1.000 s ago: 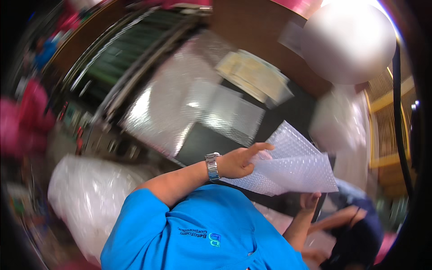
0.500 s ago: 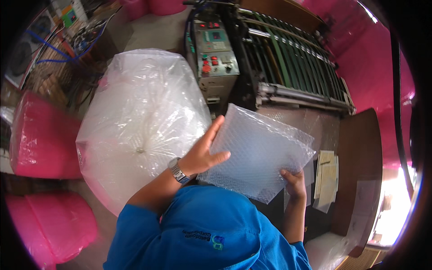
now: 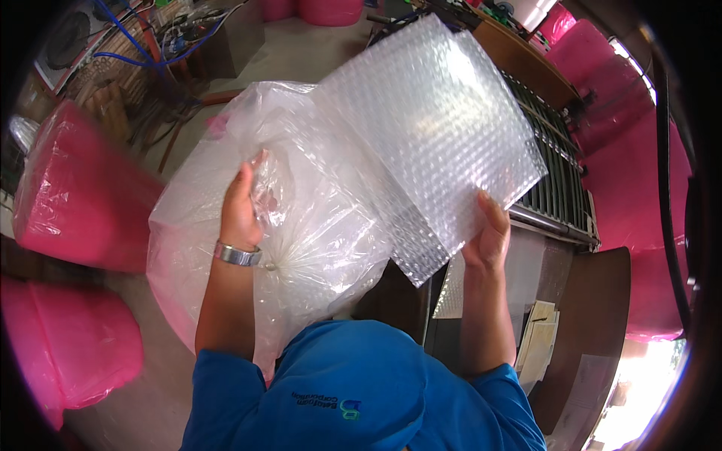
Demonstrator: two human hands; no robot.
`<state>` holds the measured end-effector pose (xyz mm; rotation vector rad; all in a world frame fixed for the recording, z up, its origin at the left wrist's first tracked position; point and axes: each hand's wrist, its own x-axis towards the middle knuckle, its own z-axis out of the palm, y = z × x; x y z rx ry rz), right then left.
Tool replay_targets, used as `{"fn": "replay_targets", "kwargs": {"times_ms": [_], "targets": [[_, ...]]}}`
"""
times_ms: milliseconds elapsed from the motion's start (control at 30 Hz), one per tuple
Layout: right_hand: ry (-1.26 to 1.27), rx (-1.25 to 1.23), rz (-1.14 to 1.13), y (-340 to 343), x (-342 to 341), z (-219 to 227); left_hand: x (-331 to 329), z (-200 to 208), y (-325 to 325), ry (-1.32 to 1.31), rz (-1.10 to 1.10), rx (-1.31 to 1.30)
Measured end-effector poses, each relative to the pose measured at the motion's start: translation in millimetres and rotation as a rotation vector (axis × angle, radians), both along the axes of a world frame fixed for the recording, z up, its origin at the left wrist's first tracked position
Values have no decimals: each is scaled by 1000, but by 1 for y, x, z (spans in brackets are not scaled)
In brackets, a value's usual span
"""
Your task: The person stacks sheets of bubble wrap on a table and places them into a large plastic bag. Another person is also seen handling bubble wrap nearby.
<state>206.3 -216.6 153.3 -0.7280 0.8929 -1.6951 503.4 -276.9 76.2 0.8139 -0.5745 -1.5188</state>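
Observation:
A large translucent plastic bag [image 3: 331,255], bulging and gathered to a pucker at its middle, stands in front of me on the left. My left hand [image 3: 242,210] pinches a fold of its film, with the fingertips showing faintly through the plastic. Clear bubble wrap sheets [image 3: 444,128], a few layers slightly fanned, are gripped at their lower right edge by my right hand [image 3: 489,233], thumb on top. The sheets tilt up to the far side and overlap the bag's right part. They hide much of the machine behind.
Behind the sheets is a machine with green slats [image 3: 553,143]. Right of me, pale flat pieces [image 3: 538,342] lie by a brown curved panel [image 3: 594,316]. Pink wrapped bundles [image 3: 83,195] stand on the left, with more pink rolls [image 3: 632,180] at far right.
My left hand has left the bubble wrap and moved left onto the plastic bag's film. My right hand has raised the bubble wrap up and forward, over the bag's right side.

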Motion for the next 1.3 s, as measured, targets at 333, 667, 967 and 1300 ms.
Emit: {"fn": "replay_targets", "kwargs": {"times_ms": [333,667,967,1300], "targets": [[251,44,-99,-48,50,-42,36,-12,-4,-860,276,-350],[222,-331,-210,-34,63,42,15,-64,-14,-959,89,-303],[845,-87,-3,-49,77,-56,126,55,3,172,470,-268],[461,145,595,-34,135,-29,111,74,-12,-93,199,-422]]}}
